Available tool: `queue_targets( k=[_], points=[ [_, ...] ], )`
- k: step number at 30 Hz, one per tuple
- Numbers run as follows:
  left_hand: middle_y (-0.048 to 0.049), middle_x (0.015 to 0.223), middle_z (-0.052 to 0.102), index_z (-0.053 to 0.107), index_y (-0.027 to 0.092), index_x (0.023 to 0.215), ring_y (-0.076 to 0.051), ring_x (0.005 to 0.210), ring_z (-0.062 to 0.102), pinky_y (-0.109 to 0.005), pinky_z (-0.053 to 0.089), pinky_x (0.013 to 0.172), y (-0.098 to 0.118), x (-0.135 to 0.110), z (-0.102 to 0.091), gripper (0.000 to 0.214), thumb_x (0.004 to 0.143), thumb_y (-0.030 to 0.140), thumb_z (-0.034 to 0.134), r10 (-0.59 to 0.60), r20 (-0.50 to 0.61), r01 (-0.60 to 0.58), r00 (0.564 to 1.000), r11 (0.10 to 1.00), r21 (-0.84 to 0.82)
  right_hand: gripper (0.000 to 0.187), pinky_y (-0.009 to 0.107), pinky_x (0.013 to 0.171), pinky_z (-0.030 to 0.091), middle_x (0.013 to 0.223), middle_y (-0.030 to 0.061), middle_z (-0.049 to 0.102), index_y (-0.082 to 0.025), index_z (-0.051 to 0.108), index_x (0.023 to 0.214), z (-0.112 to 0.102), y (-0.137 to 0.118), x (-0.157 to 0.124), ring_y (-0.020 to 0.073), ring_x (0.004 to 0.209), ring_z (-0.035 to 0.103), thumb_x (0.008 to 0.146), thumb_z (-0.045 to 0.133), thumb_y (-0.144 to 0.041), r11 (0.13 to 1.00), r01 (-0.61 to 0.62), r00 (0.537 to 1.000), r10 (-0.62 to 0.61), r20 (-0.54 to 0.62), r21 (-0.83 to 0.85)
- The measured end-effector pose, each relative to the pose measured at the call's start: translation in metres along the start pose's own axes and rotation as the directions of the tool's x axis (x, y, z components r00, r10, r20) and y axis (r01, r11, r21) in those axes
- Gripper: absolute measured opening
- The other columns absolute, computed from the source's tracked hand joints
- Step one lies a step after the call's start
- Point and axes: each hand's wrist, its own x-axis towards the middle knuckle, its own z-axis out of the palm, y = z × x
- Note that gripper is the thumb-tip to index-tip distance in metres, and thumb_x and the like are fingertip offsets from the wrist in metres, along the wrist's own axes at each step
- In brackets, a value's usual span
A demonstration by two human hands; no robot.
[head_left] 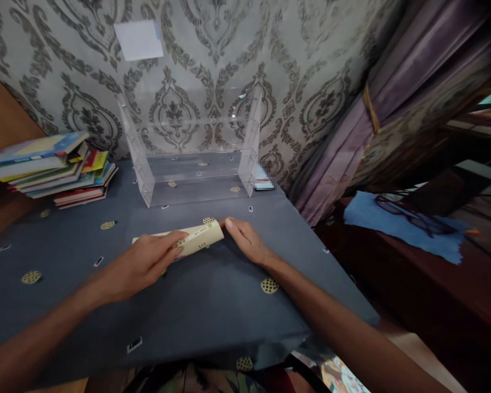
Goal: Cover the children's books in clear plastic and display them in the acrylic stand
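My left hand (151, 256) is closed around a pale yellow paperback book (200, 240) with small print and a green spot on its cover. The cover bends in a curve, and the book is held low above the dark cloth on the table. Just past its right end is my right hand (247, 240), thumb up and fingers reaching toward the book's edge. Whether those fingertips touch the book is unclear. Behind both hands stands a clear acrylic rack (196, 188) with stepped shelves.
Stacked books (69, 169) lie at the table's left. A small pixelated item (264, 180) sits beside the rack. Patterned wallpaper and a tied purple curtain (339, 142) form the back. To the right, glasses (413, 215) rest on a blue cloth (364, 213) on another surface.
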Motion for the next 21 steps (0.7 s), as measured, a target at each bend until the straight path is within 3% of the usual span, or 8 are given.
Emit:
queue_targets(
  k=[4,7,9,12,15,17,18,21],
  points=[
    [-0.001,0.077,0.071,0.067,0.023,0.118,-0.016,0.061,0.062,-0.023,0.046,0.051,0.002,0.001,-0.025,0.038,0.095,0.048,0.049,-0.159,-0.094,0.122,0.983,0.941,-0.316,0.067,0.037,0.085,0.054,0.091,0.0065,0.074,-0.018,0.074,0.093,0.002,0.007,0.005,0.0225,0.089,0.069,0.094,0.038,-0.075,0.961,-0.114,0.993,0.115,0.008,0.253],
    [-0.003,0.079,0.072,0.069,0.022,0.113,-0.018,0.064,0.066,-0.024,0.052,0.052,0.003,0.002,-0.038,0.039,0.087,0.051,0.061,-0.326,-0.172,0.176,0.93,0.803,-0.57,0.069,0.037,0.08,0.056,0.089,0.0081,0.074,-0.019,0.069,0.098,0.002,0.009,0.008,0.0212,0.085,0.071,0.091,0.036,-0.079,0.799,-0.228,0.973,0.202,0.109,0.556],
    [-0.0036,0.081,0.073,0.068,0.022,0.112,-0.018,0.063,0.068,-0.026,0.055,0.055,0.002,0.004,-0.04,0.04,0.083,0.049,0.067,-0.424,-0.206,0.171,0.882,0.696,-0.698,0.067,0.037,0.081,0.057,0.091,0.0084,0.075,-0.021,0.066,0.102,0.0,0.007,0.009,0.0201,0.086,0.072,0.093,0.032,-0.077,0.687,-0.276,0.961,0.206,0.184,0.673],
    [-0.0036,0.084,0.074,0.061,0.021,0.118,-0.019,0.063,0.069,-0.03,0.059,0.058,-0.008,0.008,-0.025,0.044,0.08,0.042,0.069,-0.566,-0.204,0.166,0.799,0.534,-0.829,0.051,0.036,0.082,0.057,0.093,0.0065,0.075,-0.023,0.066,0.104,-0.003,0.002,0.007,0.0178,0.086,0.072,0.094,0.045,-0.069,0.59,-0.279,0.96,0.184,0.21,0.758],
    [-0.0023,0.082,0.073,0.053,0.022,0.123,-0.019,0.063,0.069,-0.031,0.058,0.059,-0.028,0.011,0.006,0.05,0.079,0.039,0.067,-0.653,-0.153,0.188,0.742,0.421,-0.887,0.038,0.034,0.08,0.057,0.093,0.0051,0.076,-0.023,0.067,0.106,-0.005,0.0,0.005,0.0169,0.084,0.072,0.093,0.057,-0.057,0.567,-0.267,0.963,0.193,0.189,0.78],
    [-0.0027,0.082,0.072,0.05,0.02,0.123,-0.02,0.065,0.069,-0.031,0.057,0.059,-0.046,0.009,0.028,0.05,0.081,0.043,0.063,-0.657,-0.117,0.248,0.745,0.436,-0.865,0.035,0.033,0.079,0.058,0.095,0.0064,0.076,-0.022,0.067,0.109,-0.006,0.004,0.006,0.0175,0.086,0.072,0.092,0.059,-0.052,0.581,-0.282,0.955,0.246,0.166,0.764],
    [-0.0025,0.079,0.071,0.051,0.019,0.12,-0.02,0.065,0.068,-0.031,0.056,0.058,-0.054,0.008,0.036,0.048,0.082,0.047,0.06,-0.633,-0.12,0.284,0.765,0.498,-0.819,0.034,0.032,0.078,0.058,0.095,0.0073,0.077,-0.021,0.068,0.109,-0.005,0.006,0.006,0.0178,0.086,0.073,0.091,0.061,-0.05,0.586,-0.297,0.946,0.287,0.149,0.754],
    [-0.0006,0.075,0.066,0.057,0.019,0.111,-0.019,0.067,0.064,-0.032,0.052,0.063,-0.074,0.001,0.045,0.039,0.087,0.05,0.053,-0.476,-0.171,0.357,0.863,0.813,-0.46,0.031,0.029,0.076,0.057,0.095,0.009,0.077,-0.02,0.069,0.106,-0.003,0.017,0.009,0.0177,0.086,0.073,0.085,0.071,-0.043,0.599,-0.337,0.907,0.414,0.079,0.726]
  ],
)
